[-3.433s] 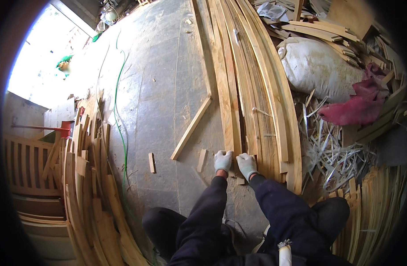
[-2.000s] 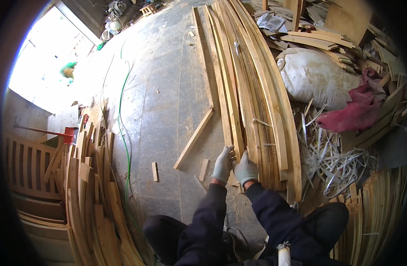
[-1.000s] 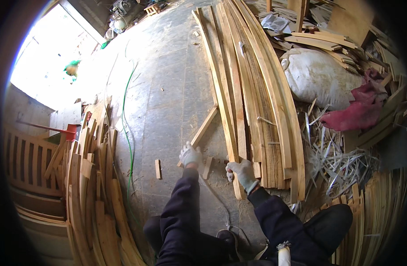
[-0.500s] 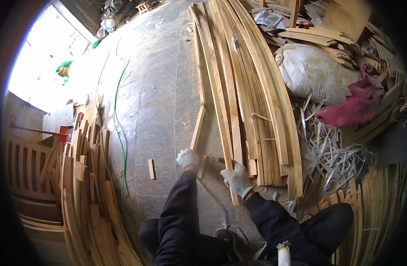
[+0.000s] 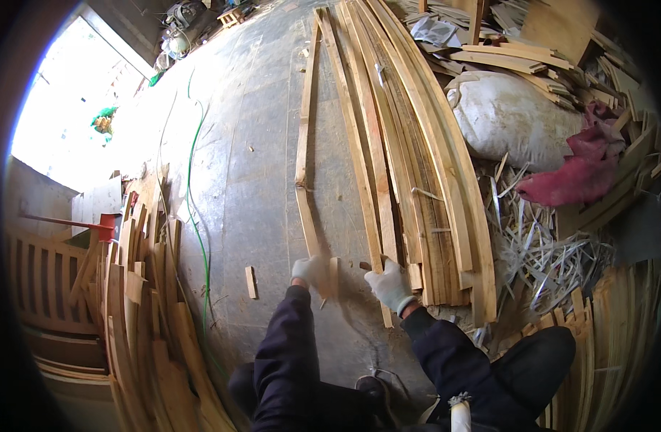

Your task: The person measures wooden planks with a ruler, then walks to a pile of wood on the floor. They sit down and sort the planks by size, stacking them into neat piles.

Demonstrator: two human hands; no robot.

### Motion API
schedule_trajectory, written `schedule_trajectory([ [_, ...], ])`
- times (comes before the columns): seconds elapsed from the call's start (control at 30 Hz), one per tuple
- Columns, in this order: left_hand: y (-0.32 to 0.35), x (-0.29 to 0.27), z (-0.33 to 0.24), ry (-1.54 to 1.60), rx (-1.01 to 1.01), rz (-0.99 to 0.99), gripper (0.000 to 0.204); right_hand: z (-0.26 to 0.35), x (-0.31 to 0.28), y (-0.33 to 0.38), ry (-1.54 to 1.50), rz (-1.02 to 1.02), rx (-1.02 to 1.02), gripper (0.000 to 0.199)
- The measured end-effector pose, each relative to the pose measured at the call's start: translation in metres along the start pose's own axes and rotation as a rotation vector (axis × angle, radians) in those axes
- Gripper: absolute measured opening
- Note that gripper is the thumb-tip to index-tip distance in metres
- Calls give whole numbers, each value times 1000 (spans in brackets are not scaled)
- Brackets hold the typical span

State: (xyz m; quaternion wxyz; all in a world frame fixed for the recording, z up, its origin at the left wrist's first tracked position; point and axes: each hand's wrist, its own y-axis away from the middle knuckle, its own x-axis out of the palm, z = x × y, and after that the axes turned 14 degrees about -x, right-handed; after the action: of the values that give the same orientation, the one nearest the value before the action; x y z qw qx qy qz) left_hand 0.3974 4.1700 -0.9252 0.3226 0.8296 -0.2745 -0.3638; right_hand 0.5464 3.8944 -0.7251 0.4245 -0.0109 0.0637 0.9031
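Observation:
My left hand [image 5: 312,271], in a white work glove and partly smeared by motion, is closed around the near end of a narrow wooden strip [image 5: 308,219]. The strip runs away from me and has a kink or joint partway along; I cannot tell whether it is one piece or two. My right hand [image 5: 390,286], also gloved, grips the near end of another long wooden strip [image 5: 358,155], whose tip sticks out below the hand. A short wood offcut [image 5: 335,271] lies between my hands.
Long boards [image 5: 445,180] lie stacked to the right, beside a white sack [image 5: 514,119], a dark red cloth [image 5: 572,176] and tangled pale strapping [image 5: 536,248]. Upright timber [image 5: 139,309] stands at left. A green hose [image 5: 193,173] and a small wood block [image 5: 252,282] lie on the floor.
The kinked strip has swung left at its middle, and its far length now lies apart from the other strips. My left hand has moved slightly nearer me; my right hand has barely shifted.

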Motion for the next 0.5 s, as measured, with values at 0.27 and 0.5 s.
schedule_trajectory([
  [0.27,-33,-51,5,-274,-57,-655,43,-3,22,32,775,331,-306,61],
  [0.5,82,63,-135,-163,720,-562,29,-10,9,8,607,319,-49,56],
])
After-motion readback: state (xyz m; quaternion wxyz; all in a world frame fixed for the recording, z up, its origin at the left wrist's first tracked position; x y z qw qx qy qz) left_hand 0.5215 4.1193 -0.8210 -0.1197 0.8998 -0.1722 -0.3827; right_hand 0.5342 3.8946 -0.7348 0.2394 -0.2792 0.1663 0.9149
